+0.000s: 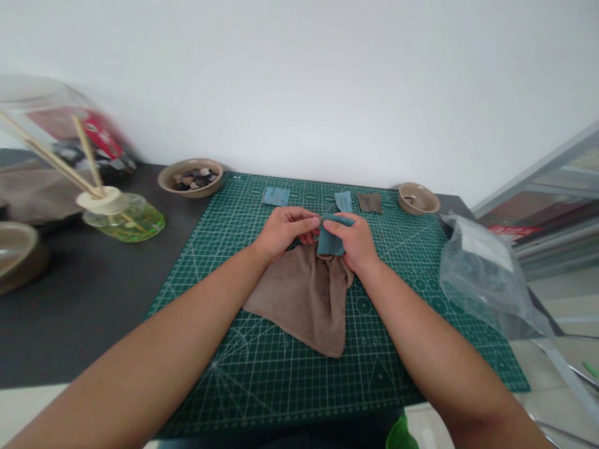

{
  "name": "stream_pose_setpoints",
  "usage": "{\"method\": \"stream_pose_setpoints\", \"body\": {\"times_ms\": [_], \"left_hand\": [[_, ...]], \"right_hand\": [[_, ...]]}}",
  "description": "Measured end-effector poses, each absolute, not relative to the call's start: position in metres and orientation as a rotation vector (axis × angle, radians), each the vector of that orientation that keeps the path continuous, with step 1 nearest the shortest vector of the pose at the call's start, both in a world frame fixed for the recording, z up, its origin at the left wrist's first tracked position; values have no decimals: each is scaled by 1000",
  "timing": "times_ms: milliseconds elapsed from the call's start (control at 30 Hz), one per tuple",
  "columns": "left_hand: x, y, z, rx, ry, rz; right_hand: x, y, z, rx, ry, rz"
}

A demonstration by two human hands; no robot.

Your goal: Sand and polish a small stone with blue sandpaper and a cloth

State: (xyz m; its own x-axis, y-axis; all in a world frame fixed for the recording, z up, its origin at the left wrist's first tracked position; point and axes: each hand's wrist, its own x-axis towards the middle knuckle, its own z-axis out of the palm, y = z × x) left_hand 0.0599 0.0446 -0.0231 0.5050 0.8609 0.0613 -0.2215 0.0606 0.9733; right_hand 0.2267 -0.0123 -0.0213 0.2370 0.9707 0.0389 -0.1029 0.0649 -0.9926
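My right hand (355, 242) grips a folded piece of blue-green sandpaper (330, 242), thumb pressed on its face. A brown cloth (304, 287) hangs down beneath both hands and spreads over the green cutting mat (224, 374); part of it bunches under my right fingers. At the left edge of the sandpaper, my left hand (287, 231) has thumb and fingers pinched together. Whatever sits between those fingertips is too small to make out. Behind the hands lie a light blue sandpaper piece (276, 196), another blue piece (343, 201) and a brown one (369, 202).
A bowl of small stones (196, 181) stands at the back left, and a smaller bowl (418, 198) at the back right. A reed diffuser (126, 215) with sticks is on the left. At right lies a clear plastic bag (486, 268). The white wall (299, 93) bounds the back.
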Motion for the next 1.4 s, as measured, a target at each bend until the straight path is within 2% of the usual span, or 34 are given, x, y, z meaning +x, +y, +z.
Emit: {"method": "stream_pose_setpoints", "body": {"times_ms": [367, 733, 1033, 1400], "left_hand": [[61, 44, -24, 1290, 672, 935], [60, 43, -23, 1257, 671, 929], [61, 45, -25, 1278, 679, 925], [60, 43, -21, 1254, 666, 932]], "right_hand": [[232, -12, -20, -1365, -1177, 842], [228, -12, -22, -1288, -1112, 952], [233, -13, -21, -1344, -1192, 839], [230, -12, -23, -1316, -1186, 878]]}}
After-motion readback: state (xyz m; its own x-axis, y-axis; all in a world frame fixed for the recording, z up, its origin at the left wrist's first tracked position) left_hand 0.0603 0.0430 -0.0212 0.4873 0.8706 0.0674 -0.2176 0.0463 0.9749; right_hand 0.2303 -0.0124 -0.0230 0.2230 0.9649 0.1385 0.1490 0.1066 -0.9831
